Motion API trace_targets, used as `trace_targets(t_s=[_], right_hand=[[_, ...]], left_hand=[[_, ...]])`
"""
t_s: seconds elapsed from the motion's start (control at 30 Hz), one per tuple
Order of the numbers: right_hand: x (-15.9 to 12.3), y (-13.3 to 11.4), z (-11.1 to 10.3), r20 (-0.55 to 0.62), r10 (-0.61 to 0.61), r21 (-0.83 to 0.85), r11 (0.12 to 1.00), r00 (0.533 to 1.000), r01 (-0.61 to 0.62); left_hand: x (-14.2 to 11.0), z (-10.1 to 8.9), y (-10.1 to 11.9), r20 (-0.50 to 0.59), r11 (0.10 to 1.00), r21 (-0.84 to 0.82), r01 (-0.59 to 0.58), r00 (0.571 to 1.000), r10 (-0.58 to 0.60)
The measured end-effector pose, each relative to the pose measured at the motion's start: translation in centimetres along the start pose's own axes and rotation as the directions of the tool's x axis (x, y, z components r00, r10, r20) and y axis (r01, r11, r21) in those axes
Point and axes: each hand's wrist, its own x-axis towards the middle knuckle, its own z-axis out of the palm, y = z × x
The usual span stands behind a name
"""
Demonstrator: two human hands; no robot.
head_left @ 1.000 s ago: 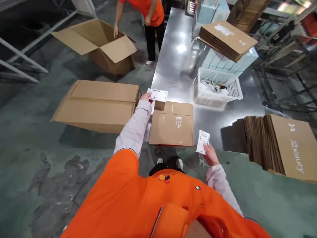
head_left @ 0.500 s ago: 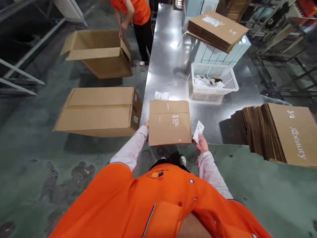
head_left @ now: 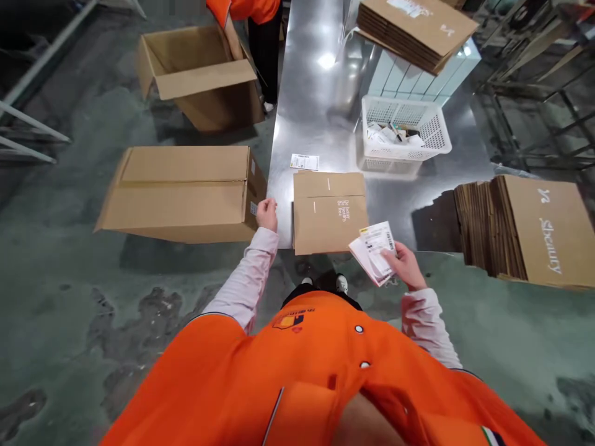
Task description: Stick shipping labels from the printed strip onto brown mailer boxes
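Farther along the bench (head_left: 309, 105), a white basket (head_left: 395, 150) holds papers (head_left: 388, 135); your left grip (head_left: 267, 214) is curled closed, apparently empty; your right grip (head_left: 395, 251) pinches printed labels (head_left: 374, 244) beside cardboard (head_left: 320, 229) marked "Be better"; the rightmost stack (head_left: 530, 217) reads "Sbeauty"

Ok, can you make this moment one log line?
left hand: curled, near large carton | right hand: holding printed papers | flat cardboard: on metal table

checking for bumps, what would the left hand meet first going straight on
Likely the left edge of the table, just ahead of the left hand; depth is unclear, so it may pass over.
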Motion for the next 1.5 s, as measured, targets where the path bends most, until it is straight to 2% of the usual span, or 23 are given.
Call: trace_targets(t_s=[0.03, 0.1, 0.17, 0.2, 0.27, 0.37, 0.47, 0.53, 0.63, 0.7, 0.83, 0.93, 1.17, 1.33, 1.5], right_hand=[[-1.2, -0.2, 0.5, 0.040, -0.016, -0.042, 0.999, 0.999, 0.017], [-3.1, 0.0, 2.0, 0.080, -0.055, -0.092, 0.994, 0.995, 0.063], [-4.3, 0.5, 3.7, 0.114, -0.154, -0.147, 0.974, 0.982, 0.170], [-4.6, 0.8, 4.6, 0.129, -0.216, -0.169, 0.957, 0.968, 0.236], [-5.1, 1.0, 6.2, 0.152, -0.292, -0.173, 0.933, 0.944, 0.316], [-5.5, 0.4, 8.3, 0.170, -0.244, -0.083, 0.962, 0.955, 0.260], [-5.7, -0.7, 10.0, 0.210, -0.216, -0.017, 0.974, 0.954, 0.225], [-5.9, -1.5, 10.6, 0.251, -0.228, -0.031, 0.969, 0.941, 0.243], [-6.2, -2.5, 10.8, 0.268, -0.259, -0.117, 0.947, 0.928, 0.298], [-6.6, -3.0, 10.6, 0.266, -0.285, -0.175, 0.925, 0.921, 0.337], [-7.2, -3.1, 10.2, 0.301, -0.321, -0.184, 0.904, 0.898, 0.385], [-7.5, -2.9, 10.0, 0.304, -0.343, -0.164, 0.900, 0.889, 0.403], [-7.9, -3.0, 9.6, 0.289, -0.359, -0.167, 0.894, 0.888, 0.416], [-8.0, -3.2, 9.4, 0.309, -0.364, -0.180, 0.885, 0.879, 0.429], [-8.3, -3.2, 9.5, 0.303, -0.363, -0.187, 0.884, 0.881, 0.429]], left_hand=[[-1.6, -0.2, 0.2, 0.026, 1.000, -0.016, -0.027, 0.999, 0.027], [-5.2, -0.1, 0.5, 0.214, 0.996, -0.032, -0.079, 0.973, 0.084], [-8.7, 0.3, 0.7, 0.436, 0.993, -0.033, -0.116, 0.892, 0.119], [-10.2, 0.5, 0.8, 0.502, 0.991, -0.031, -0.132, 0.855, 0.130], [-12.1, 0.7, 1.1, 0.559, 0.985, -0.026, -0.168, 0.815, 0.154], [-12.9, 0.6, 2.3, 0.616, 0.979, -0.016, -0.202, 0.770, 0.169], [-12.3, 0.1, 4.1, 0.710, 0.987, 0.051, -0.154, 0.701, 0.073], [-11.8, -0.2, 5.2, 0.780, 0.986, 0.117, -0.120, 0.626, -0.016], [-11.5, -0.6, 6.4, 0.862, 0.971, 0.211, -0.115, 0.491, -0.130], [-11.6, -0.8, 6.7, 0.881, 0.960, 0.252, -0.118, 0.438, -0.178], [-11.7, -1.1, 6.4, 0.878, 0.949, 0.277, -0.147, 0.440, -0.188], [-11.7, -1.1, 6.2, 0.895, 0.949, 0.271, -0.158, 0.403, -0.189], [-12.2, -0.9, 6.7, 0.950, 0.967, 0.245, -0.069, 0.218, -0.225], [-12.4, -1.0, 6.7, 0.949, 0.966, 0.253, -0.058, 0.207, -0.236], [-12.2, -1.2, 6.2, 0.957, 0.970, 0.244, 0.016, 0.156, -0.243]])
